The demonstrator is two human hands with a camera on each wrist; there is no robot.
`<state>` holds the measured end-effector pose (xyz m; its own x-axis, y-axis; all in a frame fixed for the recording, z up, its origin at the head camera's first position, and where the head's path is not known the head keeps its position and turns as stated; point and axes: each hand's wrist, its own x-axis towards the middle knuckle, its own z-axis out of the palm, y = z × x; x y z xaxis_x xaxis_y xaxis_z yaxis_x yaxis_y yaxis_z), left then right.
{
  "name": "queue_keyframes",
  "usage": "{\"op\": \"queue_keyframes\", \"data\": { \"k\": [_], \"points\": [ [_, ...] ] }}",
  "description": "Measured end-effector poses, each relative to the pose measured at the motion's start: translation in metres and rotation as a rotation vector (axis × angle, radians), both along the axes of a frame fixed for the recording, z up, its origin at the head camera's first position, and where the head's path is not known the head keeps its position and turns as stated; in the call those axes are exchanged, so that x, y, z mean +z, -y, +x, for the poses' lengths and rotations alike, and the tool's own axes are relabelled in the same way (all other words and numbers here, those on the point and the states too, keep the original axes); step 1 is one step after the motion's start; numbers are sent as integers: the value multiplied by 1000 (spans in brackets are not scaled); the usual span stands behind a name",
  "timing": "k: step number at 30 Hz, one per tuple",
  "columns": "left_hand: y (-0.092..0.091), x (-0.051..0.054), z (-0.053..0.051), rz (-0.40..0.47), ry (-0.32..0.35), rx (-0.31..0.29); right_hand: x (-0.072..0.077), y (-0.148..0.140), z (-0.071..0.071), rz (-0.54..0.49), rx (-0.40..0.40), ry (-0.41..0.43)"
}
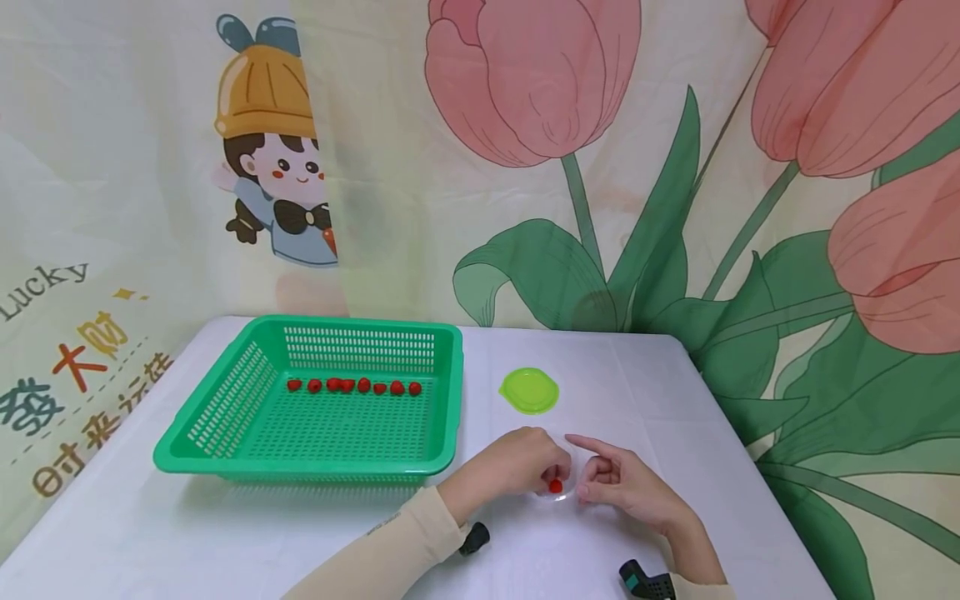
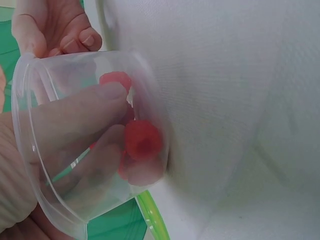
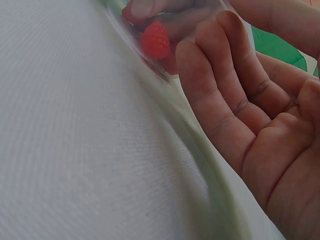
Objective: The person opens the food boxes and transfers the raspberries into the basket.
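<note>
A clear plastic cup with several red raspberries near its bottom stands on the table. My left hand reaches inside it. Its fingertips close about a raspberry, partly hidden by the fingers and blurred through the plastic. At the cup's right side is my right hand: one finger reaches along the rim, and the others bend loosely, their tips against or very near the cup wall. In the right wrist view another raspberry shows through the plastic.
A large green basket stands to the left, with several raspberries in a row along its far side. Beyond the cup lies a light green round lid. A white cloth covers the table, with a printed curtain behind it.
</note>
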<state>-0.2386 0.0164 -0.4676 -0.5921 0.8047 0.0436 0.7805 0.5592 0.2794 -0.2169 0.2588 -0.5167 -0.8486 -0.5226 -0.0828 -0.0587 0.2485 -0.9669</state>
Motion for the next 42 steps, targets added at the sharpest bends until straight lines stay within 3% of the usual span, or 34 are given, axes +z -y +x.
{"op": "queue_keyframes", "data": {
  "k": [6,14,25,42],
  "points": [
    [-1,-1,-1,-17,-50,-31,0,-1,0,0,3,1],
    [-1,0,1,-15,-13,-14,1,-1,0,2,7,-1],
    [-2,-3,0,-55,-34,-13,1,-1,1,-1,3,2],
    [-4,-1,-1,-96,-14,-25,1,-1,1,-15,7,2]
  ]
}}
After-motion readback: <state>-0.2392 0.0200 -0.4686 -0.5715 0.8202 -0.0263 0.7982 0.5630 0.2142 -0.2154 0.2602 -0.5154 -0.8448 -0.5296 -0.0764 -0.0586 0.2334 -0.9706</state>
